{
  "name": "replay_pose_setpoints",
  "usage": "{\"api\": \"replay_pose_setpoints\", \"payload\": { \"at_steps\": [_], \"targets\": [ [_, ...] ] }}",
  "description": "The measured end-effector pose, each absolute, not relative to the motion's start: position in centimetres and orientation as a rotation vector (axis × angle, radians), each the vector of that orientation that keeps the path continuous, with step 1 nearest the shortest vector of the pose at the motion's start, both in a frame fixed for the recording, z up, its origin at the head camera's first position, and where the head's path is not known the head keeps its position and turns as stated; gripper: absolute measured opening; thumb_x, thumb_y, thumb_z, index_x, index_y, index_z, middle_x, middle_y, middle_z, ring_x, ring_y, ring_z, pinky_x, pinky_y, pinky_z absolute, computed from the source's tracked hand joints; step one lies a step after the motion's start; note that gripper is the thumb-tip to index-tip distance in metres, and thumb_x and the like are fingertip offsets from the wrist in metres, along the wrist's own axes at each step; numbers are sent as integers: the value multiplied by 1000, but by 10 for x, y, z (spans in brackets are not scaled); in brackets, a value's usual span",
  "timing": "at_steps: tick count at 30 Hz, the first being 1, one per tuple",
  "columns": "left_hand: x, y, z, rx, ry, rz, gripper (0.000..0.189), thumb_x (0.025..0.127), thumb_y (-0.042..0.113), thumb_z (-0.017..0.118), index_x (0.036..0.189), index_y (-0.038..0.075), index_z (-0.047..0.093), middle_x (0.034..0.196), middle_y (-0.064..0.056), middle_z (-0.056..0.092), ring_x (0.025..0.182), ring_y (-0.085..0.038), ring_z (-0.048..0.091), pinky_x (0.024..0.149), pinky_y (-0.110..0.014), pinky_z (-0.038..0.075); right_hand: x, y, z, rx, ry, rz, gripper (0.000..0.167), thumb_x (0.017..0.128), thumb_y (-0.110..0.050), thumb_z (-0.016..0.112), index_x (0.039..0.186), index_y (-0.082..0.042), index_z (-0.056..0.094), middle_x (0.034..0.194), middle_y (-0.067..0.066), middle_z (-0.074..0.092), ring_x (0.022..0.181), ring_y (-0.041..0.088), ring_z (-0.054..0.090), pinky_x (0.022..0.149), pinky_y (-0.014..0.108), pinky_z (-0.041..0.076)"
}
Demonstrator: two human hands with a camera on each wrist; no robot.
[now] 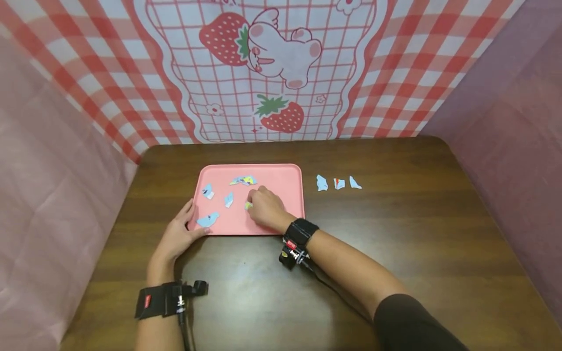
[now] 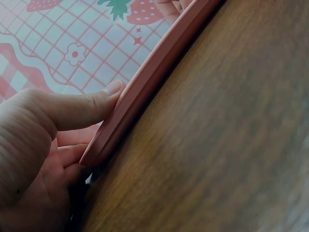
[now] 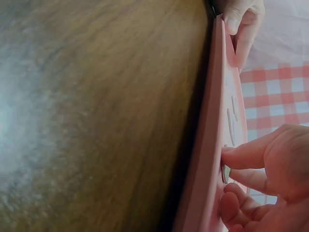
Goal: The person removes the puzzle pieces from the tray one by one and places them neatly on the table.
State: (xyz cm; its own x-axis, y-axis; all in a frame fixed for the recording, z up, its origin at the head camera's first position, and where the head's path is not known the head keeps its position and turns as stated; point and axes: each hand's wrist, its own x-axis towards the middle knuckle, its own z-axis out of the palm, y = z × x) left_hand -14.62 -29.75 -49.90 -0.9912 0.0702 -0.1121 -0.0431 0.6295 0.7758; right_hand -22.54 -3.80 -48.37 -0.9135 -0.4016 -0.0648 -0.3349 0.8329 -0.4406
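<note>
A pink tray (image 1: 285,183) lies on the table with several light-blue, irregular puzzle pieces in it. My left hand (image 1: 175,236) holds the tray's near left corner, the thumb on the front rim and the fingers along the left side. Over the middle of the tray, my right hand (image 1: 268,207) pinches a small puzzle piece with yellow-green print (image 1: 248,205) between thumb and finger; the hand covers part of it. Close behind lies a wider joined-looking cluster with yellow print (image 1: 244,180). Left of the right hand are a small blue piece (image 1: 229,200) and a rounded blue piece (image 1: 208,220).
Another piece (image 1: 208,191) lies near the tray's left rim. Outside the tray on the right, a blue piece (image 1: 322,183), one with a red mark (image 1: 339,184) and a pointed one (image 1: 354,183) stand in a row on the wooden table (image 1: 395,234). A strawberry-patterned cloth (image 1: 281,58) hangs behind.
</note>
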Motion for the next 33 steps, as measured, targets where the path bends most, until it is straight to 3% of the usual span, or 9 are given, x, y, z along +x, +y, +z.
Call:
{"api": "replay_pose_setpoints", "payload": {
  "at_steps": [6, 18, 23, 28, 33],
  "targets": [
    [-146, -297, -500, 52, 2736, 1280, 93, 86, 26, 82, 155, -5, 28, 167, -16, 18, 150, -41, 19, 116, -60, 21, -226, -38, -487, -581, 2833, -725, 20, 83, -9, 73, 102, -14, 70, 96, 1, 58, 86, 16, 57, 72, 31, 49],
    [-149, -296, -499, 70, 2736, 1291, 95, 85, 26, 83, 154, -7, 26, 166, -18, 18, 150, -42, 18, 117, -60, 21, -224, -38, -489, -653, 2809, -812, 28, 83, 0, 69, 108, -13, 68, 112, 3, 69, 105, 19, 64, 87, 34, 52],
    [-147, -296, -498, 50, 2719, 1303, 94, 86, 24, 83, 155, -6, 26, 167, -16, 17, 150, -41, 17, 117, -60, 20, -224, -35, -488, -647, 2774, -954, 24, 84, 2, 66, 103, -10, 73, 98, 4, 68, 91, 18, 62, 80, 33, 51],
    [-147, -297, -496, 34, 2702, 1306, 93, 86, 27, 82, 155, -4, 27, 167, -16, 15, 151, -42, 16, 117, -61, 20, -225, -27, -486, -640, 2748, -1181, 13, 86, 0, 71, 96, -8, 74, 83, 2, 64, 77, 16, 58, 71, 29, 47],
    [-148, -297, -498, 51, 2712, 1287, 96, 86, 29, 82, 156, -5, 25, 167, -16, 15, 150, -42, 16, 116, -61, 19, -225, -18, -483, -560, 2675, -1365, 12, 84, -2, 72, 94, -8, 75, 81, 1, 66, 77, 13, 59, 71, 27, 48]
  ]
}}
